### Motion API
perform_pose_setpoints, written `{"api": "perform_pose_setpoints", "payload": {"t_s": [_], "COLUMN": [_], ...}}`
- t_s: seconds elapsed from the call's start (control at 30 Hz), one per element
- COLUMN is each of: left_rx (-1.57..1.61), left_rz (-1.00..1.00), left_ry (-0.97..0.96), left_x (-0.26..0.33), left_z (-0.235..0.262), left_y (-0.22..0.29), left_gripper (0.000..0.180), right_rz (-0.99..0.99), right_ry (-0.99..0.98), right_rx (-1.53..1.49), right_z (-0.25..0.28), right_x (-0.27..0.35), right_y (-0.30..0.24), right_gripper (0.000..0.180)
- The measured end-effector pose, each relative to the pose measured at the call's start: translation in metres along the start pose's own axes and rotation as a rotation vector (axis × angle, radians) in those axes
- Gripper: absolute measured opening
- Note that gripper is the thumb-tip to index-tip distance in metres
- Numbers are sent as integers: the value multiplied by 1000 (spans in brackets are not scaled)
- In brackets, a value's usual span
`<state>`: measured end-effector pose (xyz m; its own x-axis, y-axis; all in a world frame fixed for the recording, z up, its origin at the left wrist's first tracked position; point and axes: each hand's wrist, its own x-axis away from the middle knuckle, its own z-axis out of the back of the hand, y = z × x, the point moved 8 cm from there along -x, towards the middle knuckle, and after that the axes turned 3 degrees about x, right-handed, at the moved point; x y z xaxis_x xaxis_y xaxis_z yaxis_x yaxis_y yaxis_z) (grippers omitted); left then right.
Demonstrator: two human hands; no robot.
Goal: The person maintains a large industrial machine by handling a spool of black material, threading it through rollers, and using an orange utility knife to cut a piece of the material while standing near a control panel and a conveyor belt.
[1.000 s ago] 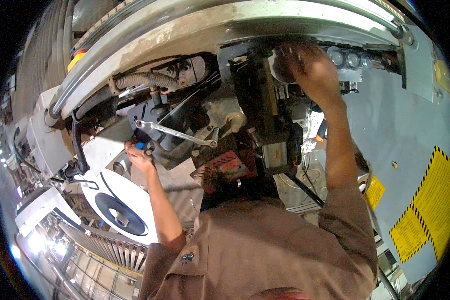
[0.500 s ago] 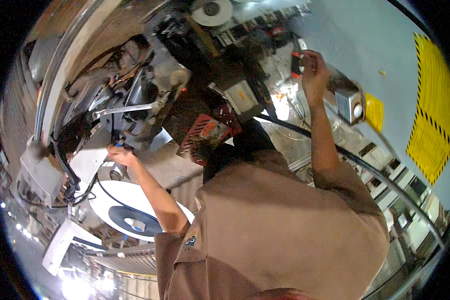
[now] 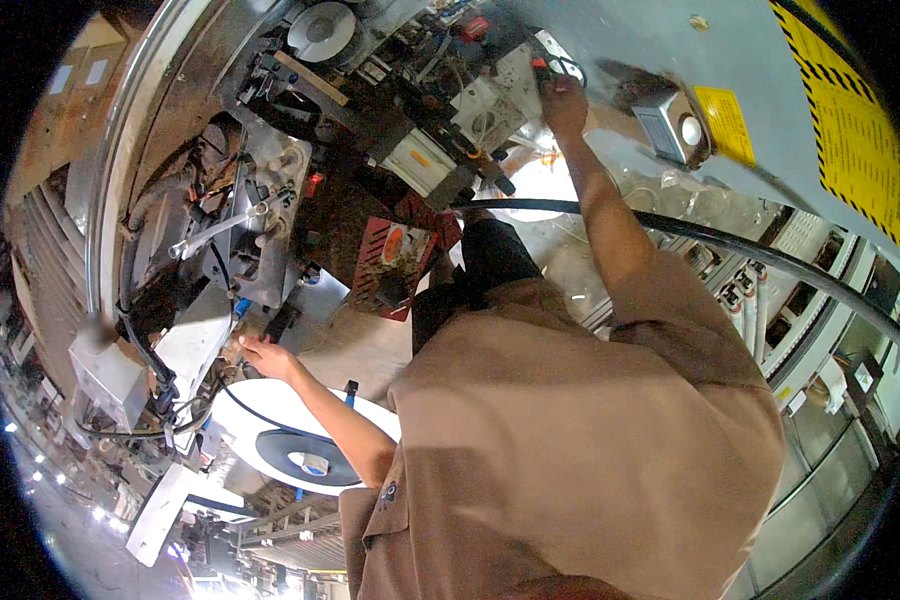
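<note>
My left hand [image 3: 270, 358] reaches to the left side of the machine, its fingers drawn together at a small part below a blue fitting [image 3: 241, 307]. What they grip there is too small to make out. Beneath that forearm lies a large white disc [image 3: 245, 408] with a dark hub [image 3: 288, 447]. My right hand [image 3: 566, 108] is stretched far forward by the grey panel. A small red and black object [image 3: 540, 64] shows at its fingertips, beside a pale plate; its kind is unclear, and the back of the hand hides part of the grip.
A wrench [image 3: 210, 232] lies across machine parts at left. A red slotted plate [image 3: 378, 275] sits before my legs. A thick black hose [image 3: 690, 228] runs under my right arm. Right of that hand, a metal box [image 3: 670, 125] projects from the grey panel [image 3: 620, 40].
The whole view has shifted and turned. My right hand appears farther forward and left, still at the red and black object. My left hand sits slightly lower, below the blue fitting.
</note>
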<state>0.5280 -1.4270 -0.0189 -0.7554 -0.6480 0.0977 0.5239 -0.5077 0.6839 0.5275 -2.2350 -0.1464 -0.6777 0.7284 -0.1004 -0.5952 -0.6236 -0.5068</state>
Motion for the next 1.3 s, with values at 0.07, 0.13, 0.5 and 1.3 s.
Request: {"api": "perform_pose_setpoints", "payload": {"t_s": [0.07,0.13,0.5,1.3], "left_rx": [57,86,54,489], "left_rz": [-48,-51,-16,-328], "left_ry": [27,46,110,-719], "left_x": [6,10,57,230], "left_z": [17,34,75,-91], "left_y": [-10,-17,-10,272], "left_gripper": [77,77,68,44], "right_rz": [156,253,1,-6], "right_ry": [65,61,-419,-1061], "right_rx": [169,308,350,-1317], "right_z": [-2,-5,-52,111], "right_x": [-16,-18,1,165], "right_y": [-16,-22,14,-298], "right_gripper": [40,42,52,54]}}
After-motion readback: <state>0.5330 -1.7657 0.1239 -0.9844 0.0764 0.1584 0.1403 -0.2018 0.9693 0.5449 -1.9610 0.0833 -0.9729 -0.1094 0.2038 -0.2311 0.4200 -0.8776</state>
